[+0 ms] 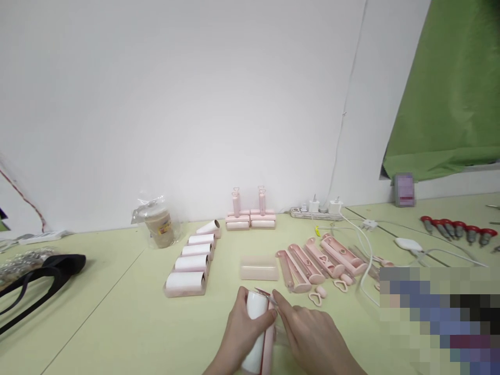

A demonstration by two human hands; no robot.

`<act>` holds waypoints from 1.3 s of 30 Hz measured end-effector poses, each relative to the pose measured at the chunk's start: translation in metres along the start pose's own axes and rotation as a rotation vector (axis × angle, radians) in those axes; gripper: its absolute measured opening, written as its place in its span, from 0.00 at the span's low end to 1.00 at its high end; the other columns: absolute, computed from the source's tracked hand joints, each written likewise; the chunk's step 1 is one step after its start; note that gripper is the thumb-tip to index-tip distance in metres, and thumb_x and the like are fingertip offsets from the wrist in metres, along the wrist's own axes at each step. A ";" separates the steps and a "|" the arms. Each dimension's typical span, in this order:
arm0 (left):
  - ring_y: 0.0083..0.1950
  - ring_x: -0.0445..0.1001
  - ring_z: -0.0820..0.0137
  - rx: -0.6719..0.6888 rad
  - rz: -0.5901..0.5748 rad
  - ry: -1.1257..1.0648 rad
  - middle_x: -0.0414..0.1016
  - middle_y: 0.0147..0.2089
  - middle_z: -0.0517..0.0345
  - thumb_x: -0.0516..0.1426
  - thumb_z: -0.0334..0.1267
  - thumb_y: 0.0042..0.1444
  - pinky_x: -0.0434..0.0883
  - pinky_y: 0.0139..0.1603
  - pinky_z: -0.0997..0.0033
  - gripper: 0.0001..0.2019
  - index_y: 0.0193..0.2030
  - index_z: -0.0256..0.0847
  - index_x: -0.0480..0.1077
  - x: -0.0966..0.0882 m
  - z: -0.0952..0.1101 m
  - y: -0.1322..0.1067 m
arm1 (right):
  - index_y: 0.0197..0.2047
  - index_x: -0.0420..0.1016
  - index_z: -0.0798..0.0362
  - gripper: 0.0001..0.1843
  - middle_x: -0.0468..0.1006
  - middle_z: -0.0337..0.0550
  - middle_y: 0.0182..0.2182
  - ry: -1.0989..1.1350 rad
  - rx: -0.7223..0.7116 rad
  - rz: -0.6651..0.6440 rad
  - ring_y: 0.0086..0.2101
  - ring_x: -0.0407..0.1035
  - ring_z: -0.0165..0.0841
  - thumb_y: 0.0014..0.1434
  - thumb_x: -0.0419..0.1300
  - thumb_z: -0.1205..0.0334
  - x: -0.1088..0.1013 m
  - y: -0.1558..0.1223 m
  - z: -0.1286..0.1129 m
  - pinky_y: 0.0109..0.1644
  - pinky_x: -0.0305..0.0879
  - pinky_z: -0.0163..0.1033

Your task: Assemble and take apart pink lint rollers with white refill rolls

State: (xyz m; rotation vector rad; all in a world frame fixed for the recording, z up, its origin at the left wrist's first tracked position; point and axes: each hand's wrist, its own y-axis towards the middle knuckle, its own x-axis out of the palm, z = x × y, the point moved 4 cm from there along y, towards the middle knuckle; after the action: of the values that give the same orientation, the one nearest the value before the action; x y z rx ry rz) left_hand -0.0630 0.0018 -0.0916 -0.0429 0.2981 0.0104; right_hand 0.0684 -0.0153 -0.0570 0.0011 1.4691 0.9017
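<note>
Nearest: white roll, held upright-tilted at the bottom edge of view, a pink frame alongside it. Left hand grasps the roll, thumb lying across its front toward the frame. Right hand has its fingertips at the frame's upper end; cannot tell whether they grip it or only press.

Just beyond the hands on the green table: one pale pink cover, lying lengthwise across. Left of it: five more rolls in a slanting row. Right: several pink holders side by side, heart rings at their near ends, white cable beside them.

Against the wall: two rollers, handles up; bagged cup to their left, power strip to their right.
</note>
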 end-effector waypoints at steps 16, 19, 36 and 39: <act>0.32 0.69 0.66 0.125 0.158 0.478 0.68 0.31 0.61 0.51 0.48 0.48 0.61 0.30 0.73 0.12 0.34 0.44 0.55 -0.038 0.039 0.021 | 0.38 0.69 0.49 0.18 0.78 0.43 0.28 0.496 0.297 -0.363 0.31 0.72 0.39 0.61 0.39 0.59 0.002 0.018 0.040 0.27 0.55 0.36; 0.33 0.69 0.67 0.183 0.173 0.629 0.68 0.32 0.62 0.52 0.45 0.47 0.60 0.29 0.74 0.10 0.34 0.44 0.56 -0.040 0.055 0.033 | 0.40 0.69 0.45 0.18 0.77 0.38 0.27 0.653 0.272 -0.280 0.30 0.71 0.37 0.61 0.40 0.54 -0.007 0.031 0.047 0.30 0.58 0.35; 0.33 0.71 0.65 0.143 0.051 0.789 0.72 0.33 0.59 0.53 0.46 0.46 0.59 0.26 0.74 0.12 0.33 0.43 0.58 -0.023 0.056 0.051 | 0.40 0.72 0.48 0.18 0.79 0.40 0.28 0.507 0.309 -0.195 0.30 0.72 0.37 0.61 0.42 0.59 0.018 0.034 0.057 0.27 0.58 0.35; 0.33 0.71 0.65 0.165 0.054 0.803 0.72 0.33 0.58 0.52 0.48 0.47 0.59 0.26 0.74 0.12 0.33 0.43 0.58 -0.024 0.058 0.054 | 0.40 0.72 0.46 0.17 0.79 0.38 0.29 0.567 0.293 -0.119 0.30 0.72 0.36 0.61 0.42 0.57 0.013 0.035 0.056 0.28 0.60 0.34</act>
State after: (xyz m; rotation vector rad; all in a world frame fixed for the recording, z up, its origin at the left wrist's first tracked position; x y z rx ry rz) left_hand -0.0694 0.0583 -0.0314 0.1301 1.1022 0.0222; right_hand 0.0951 0.0442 -0.0405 -0.1333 2.0963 0.6037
